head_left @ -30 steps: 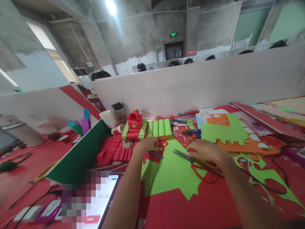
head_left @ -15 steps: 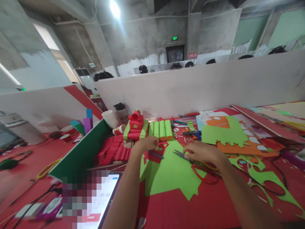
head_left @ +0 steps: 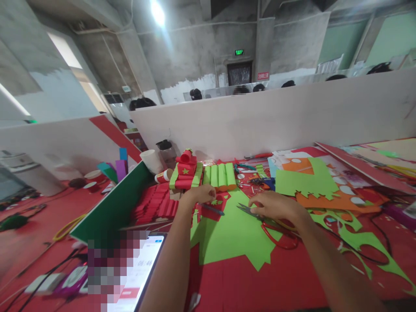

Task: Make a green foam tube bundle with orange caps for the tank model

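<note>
From where I stand, the person's left hand (head_left: 204,194) is bent low over a small red paper piece (head_left: 217,214), its fingers drawn in close; I cannot tell whether anything is pinched between them. Just by those fingertips lie tiny lime-green paper stars (head_left: 215,202), on the red piece. Right below the same hand, a slim grey-blue tool (head_left: 212,209) lies slanted.

The right hand (head_left: 274,205) is curled over metal scissors with a red loop handle (head_left: 282,239); the fingers are near the pivot, the blades are parted and point toward the left hand, and I cannot tell whether the hand grips them or only rests there. A yellow loop (head_left: 286,224) shows beneath that palm.

Between and below both hands spreads a large lime-green paper sheet with a jagged edge (head_left: 232,242), partly under the red piece and the scissors. Just beyond the left hand stand lime-green paper rolls (head_left: 221,175) and, left of them, a red-and-green paper model with a star (head_left: 185,172). Left of that hand are red pleated paper strips (head_left: 155,203). Beyond the right hand's outer side lies another notched lime-green sheet (head_left: 305,182), over orange paper (head_left: 334,200).
</note>
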Motion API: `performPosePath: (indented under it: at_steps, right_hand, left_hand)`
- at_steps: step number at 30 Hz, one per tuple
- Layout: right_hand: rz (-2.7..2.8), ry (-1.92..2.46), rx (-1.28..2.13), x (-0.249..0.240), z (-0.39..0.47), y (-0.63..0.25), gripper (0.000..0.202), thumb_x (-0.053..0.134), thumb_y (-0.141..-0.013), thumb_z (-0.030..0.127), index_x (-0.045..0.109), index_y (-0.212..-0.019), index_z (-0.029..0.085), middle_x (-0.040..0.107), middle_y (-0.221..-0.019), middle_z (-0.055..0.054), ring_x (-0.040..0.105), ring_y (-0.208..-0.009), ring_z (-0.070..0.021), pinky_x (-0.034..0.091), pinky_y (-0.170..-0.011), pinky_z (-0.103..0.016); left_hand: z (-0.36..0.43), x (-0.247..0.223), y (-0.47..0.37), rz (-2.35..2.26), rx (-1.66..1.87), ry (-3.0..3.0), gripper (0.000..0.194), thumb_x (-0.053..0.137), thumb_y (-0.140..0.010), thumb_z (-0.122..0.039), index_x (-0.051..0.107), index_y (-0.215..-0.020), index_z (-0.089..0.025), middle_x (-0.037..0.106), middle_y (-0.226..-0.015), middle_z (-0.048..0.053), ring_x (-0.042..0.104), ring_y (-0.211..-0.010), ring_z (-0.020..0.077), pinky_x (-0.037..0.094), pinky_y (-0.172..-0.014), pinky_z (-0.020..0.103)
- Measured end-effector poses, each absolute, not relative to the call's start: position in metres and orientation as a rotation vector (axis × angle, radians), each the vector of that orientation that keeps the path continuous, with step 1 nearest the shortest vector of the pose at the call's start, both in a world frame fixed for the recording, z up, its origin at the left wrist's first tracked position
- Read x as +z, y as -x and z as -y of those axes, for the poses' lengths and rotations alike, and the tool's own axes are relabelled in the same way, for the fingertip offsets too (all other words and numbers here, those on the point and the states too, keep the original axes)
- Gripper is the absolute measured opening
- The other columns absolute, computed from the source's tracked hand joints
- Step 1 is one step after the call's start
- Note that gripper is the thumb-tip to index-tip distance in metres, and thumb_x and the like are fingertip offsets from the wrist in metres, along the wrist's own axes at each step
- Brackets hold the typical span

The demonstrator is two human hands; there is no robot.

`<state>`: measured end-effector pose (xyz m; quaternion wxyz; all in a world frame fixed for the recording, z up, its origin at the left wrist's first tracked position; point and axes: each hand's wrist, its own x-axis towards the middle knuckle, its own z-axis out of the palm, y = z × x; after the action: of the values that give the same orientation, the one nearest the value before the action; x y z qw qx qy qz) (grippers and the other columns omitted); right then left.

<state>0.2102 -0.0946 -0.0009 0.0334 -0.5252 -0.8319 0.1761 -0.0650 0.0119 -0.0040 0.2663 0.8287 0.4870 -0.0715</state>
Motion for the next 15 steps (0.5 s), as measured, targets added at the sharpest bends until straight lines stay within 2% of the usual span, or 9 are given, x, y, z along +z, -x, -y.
performPosePath:
  at_steps: [10, 15]
  right_hand:
    - [2.574, 1.605, 0.528, 0.0, 0.095, -0.21, 0.032, 0.053, -0.089, 0.041, 0.071, -0.11, 0.026, 0.075, -0.094, -0.006, 0.066, -0.09, -0.0244, 0.042, -0.074, -0.028]
    - [2.573, 1.586, 0.546, 0.0, 0.095, -0.21, 0.032, 0.053, -0.09, 0.04, 0.07, -0.111, 0.024, 0.076, -0.093, -0.006, 0.067, -0.09, -0.0248, 0.042, -0.074, -0.029]
  left_hand:
    - [-0.014, -0.006, 0.066, -1.371, -0.165, -2.148, 0.021, 0.057, -0.066, -0.013, 0.059, -0.087, -0.018, 0.069, -0.079, 0.002, 0.064, -0.07, 0.0151, 0.042, -0.055, 0.02]
    - [-0.017, -0.009, 0.072, -1.378, -0.125, -2.11, 0.018, 0.057, -0.072, -0.02, 0.057, -0.091, -0.019, 0.07, -0.08, 0.004, 0.066, -0.07, 0.0161, 0.044, -0.056, 0.021]
